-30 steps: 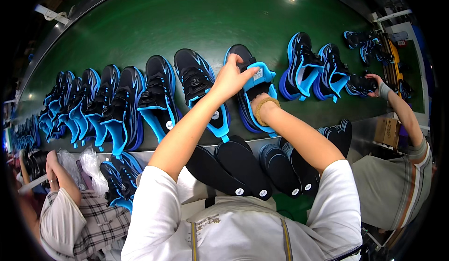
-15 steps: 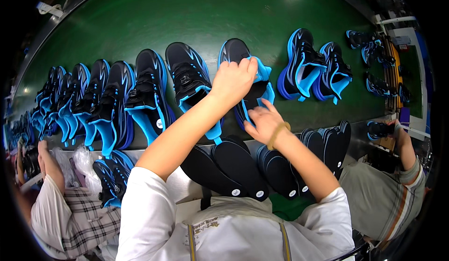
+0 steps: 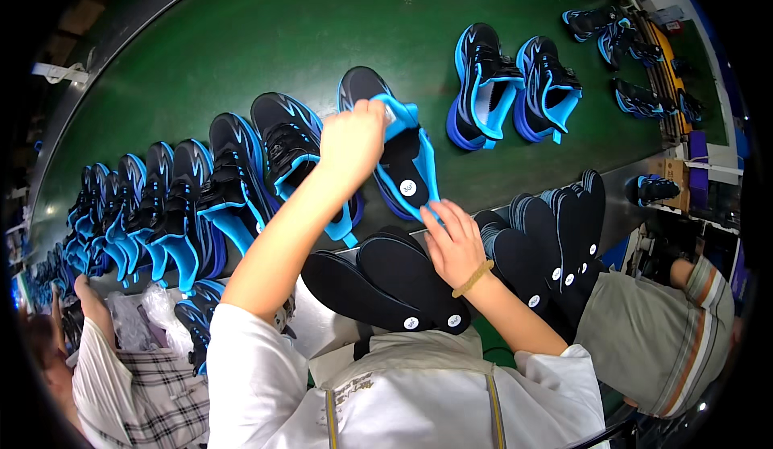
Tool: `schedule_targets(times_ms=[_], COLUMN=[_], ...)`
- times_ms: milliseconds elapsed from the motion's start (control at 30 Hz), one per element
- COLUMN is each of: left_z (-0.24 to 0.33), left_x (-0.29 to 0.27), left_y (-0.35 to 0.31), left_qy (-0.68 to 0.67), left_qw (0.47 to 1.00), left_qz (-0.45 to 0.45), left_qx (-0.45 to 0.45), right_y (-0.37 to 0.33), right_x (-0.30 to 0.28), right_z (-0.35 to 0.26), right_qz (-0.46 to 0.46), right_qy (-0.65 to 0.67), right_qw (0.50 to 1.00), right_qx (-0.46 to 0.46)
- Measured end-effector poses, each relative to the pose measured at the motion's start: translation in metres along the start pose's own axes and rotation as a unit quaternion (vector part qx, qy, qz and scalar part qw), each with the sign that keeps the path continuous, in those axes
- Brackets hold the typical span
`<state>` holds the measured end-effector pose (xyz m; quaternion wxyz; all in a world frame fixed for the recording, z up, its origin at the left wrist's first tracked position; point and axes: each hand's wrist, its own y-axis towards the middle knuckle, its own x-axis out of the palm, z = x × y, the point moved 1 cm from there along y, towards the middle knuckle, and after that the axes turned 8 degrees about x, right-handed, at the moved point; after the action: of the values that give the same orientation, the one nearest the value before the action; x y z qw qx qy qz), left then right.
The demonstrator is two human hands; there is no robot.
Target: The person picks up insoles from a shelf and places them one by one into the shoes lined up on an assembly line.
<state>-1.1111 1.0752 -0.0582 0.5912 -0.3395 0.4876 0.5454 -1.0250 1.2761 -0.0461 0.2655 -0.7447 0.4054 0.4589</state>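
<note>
My left hand (image 3: 353, 141) is closed on the tongue of a black sneaker (image 3: 362, 85) with bright blue lining, pulling the shoe's mouth wide. Inside lies a black insole (image 3: 399, 159) with a round white sticker at its heel end. My right hand (image 3: 456, 246) has its fingers stretched out, the tips touching the sneaker's heel collar. Close below, black insoles (image 3: 409, 276) lie in stacks in front of me, and further stacked insoles (image 3: 519, 252) are by my right wrist. Left of the opened shoe stands another black-and-blue sneaker (image 3: 282, 119), partly behind my left forearm.
A long row of similar sneakers (image 3: 187, 179) runs left along the green work surface (image 3: 266, 42). A pair of sneakers (image 3: 481, 82) stands to the right, with more shoes (image 3: 618, 42) at the far right. One person (image 3: 656, 336) is at my right, another (image 3: 153, 376) at my left.
My right hand has drawn back from the shoe's opening to its heel edge. The insole's white sticker now shows inside. My left hand still grips the tongue; the view has shifted.
</note>
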Motion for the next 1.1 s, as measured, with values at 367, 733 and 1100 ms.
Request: schedule_targets(times_ms=[367, 733, 1100], left_z=[-0.003, -0.004, 0.061], left_x=[-0.01, -0.052, -0.046], left_y=[-0.008, -0.02, 0.052], left_qy=[-0.244, -0.712, -0.332], left_qw=[0.968, 0.675, 0.936], left_qz=[-0.021, -0.01, 0.112], left_qx=[-0.049, -0.195, -0.039], right_y=[-0.121, -0.143, -0.151], right_x=[0.014, 0.032, -0.013], right_z=[-0.024, -0.025, -0.031], right_qz=[-0.125, -0.033, 0.088], right_qy=[-0.054, -0.099, 0.19], right_qw=[0.987, 0.968, 0.962], right_qx=[0.09, 0.23, 0.174])
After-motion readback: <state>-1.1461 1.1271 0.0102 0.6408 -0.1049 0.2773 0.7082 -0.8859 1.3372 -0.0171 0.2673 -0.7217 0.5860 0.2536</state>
